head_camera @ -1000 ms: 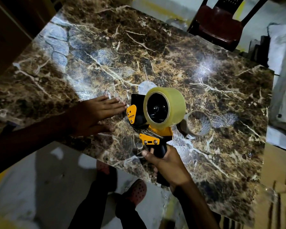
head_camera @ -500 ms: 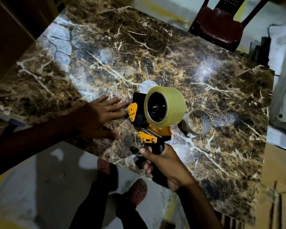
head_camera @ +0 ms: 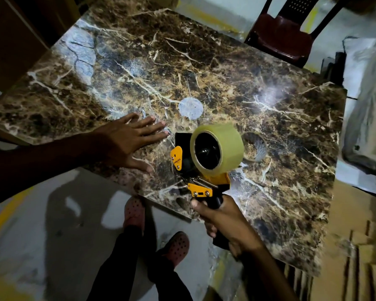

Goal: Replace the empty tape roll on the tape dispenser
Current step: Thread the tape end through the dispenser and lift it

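Note:
My right hand [head_camera: 225,222] grips the black handle of a yellow and black tape dispenser [head_camera: 201,185], held upright over the near edge of the marble table [head_camera: 204,68]. A full roll of clear tape [head_camera: 224,146] sits on the dispenser's hub. Just behind it, to the right, the empty tape roll [head_camera: 256,146] lies on the table. My left hand [head_camera: 126,140] rests flat on the table, fingers spread, its fingertips a little left of the dispenser's front.
A dark red chair [head_camera: 282,38] stands at the table's far side. Cardboard [head_camera: 356,235] lies to the right of the table. Below the near edge I see my feet in pink clogs [head_camera: 176,248] on the grey floor.
The dispenser in my right hand has drawn back toward the near table edge. My left hand stays flat on the table, and a small gap has opened between its fingertips and the dispenser.

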A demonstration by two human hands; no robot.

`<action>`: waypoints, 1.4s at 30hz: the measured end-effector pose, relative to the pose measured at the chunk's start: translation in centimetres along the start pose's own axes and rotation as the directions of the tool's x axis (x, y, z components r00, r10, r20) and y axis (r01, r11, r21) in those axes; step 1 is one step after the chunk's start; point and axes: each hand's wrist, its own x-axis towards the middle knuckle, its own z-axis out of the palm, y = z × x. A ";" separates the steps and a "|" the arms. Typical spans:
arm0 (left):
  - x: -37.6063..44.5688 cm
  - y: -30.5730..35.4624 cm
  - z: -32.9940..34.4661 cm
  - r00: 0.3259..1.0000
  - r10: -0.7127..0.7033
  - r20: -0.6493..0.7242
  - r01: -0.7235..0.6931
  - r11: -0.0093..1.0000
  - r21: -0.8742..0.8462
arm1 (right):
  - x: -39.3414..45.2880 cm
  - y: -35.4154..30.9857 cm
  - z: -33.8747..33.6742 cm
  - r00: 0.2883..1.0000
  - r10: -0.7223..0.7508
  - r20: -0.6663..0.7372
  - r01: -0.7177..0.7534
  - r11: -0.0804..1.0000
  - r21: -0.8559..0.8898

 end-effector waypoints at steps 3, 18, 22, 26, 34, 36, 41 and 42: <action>-0.1 0.8 -0.5 1.000 -0.014 0.000 0.014 0.999 0.032 | 0.0 0.3 0.2 0.999 -0.033 0.006 0.033 0.999 -0.029; -1.2 6.7 1.3 0.995 0.076 -0.067 -0.084 0.988 -0.130 | 0.4 1.4 0.7 0.999 -0.007 -0.045 0.006 1.000 -0.015; -1.4 7.0 2.3 0.989 0.060 -0.134 -0.076 0.991 -0.111 | -0.3 1.4 0.9 0.998 -0.020 -0.067 0.017 0.999 -0.044; -1.6 6.8 2.1 0.989 0.062 -0.135 -0.074 0.993 -0.092 | -2.9 2.2 0.4 0.996 0.013 -0.093 -0.017 0.999 -0.044; -1.9 8.1 1.0 0.998 0.030 -0.047 -0.032 0.998 -0.052 | -6.3 3.2 0.7 0.989 0.006 -0.144 -0.013 0.999 -0.042; -2.1 8.3 0.6 0.999 0.027 -0.017 -0.028 0.998 -0.056 | -7.5 4.3 0.0 0.987 0.011 -0.158 -0.020 0.998 -0.059; -1.4 10.3 1.0 0.997 0.004 -0.080 -0.007 0.999 -0.042 | -8.7 6.3 -0.8 0.990 0.020 -0.140 -0.024 0.999 -0.027; -1.2 10.9 1.5 0.994 0.025 -0.103 -0.028 0.999 -0.028 | -8.6 6.5 -0.8 0.991 0.013 -0.133 -0.016 1.000 -0.022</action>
